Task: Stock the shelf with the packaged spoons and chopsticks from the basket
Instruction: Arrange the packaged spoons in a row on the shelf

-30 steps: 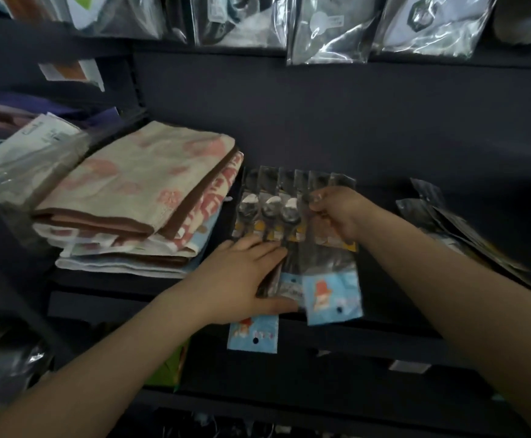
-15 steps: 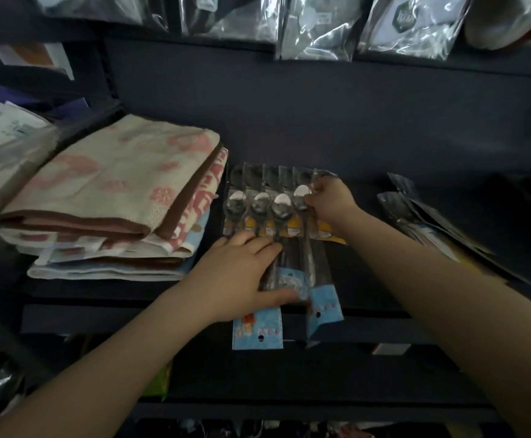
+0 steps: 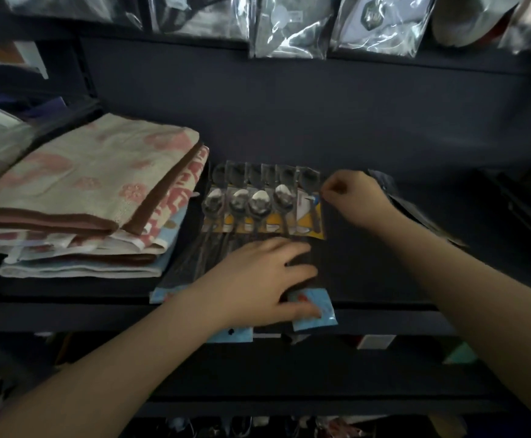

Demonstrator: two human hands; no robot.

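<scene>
two hands [image 3: 257,279] [image 3: 357,197] on spoon packets [image 3: 262,210] beside folded towels [image 3: 93,197].

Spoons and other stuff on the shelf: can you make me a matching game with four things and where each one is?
Things:
1. packaged spoons
2. folded towels
3. left hand
4. right hand

Places:
A. stacked at the left of the shelf
B. pinching the right edge of the spoon row
C. lying flat on the lower ends of the packets
D. in a row at the middle of the shelf

Pairs: 1-D, 2-A, 3-C, 4-B
</scene>
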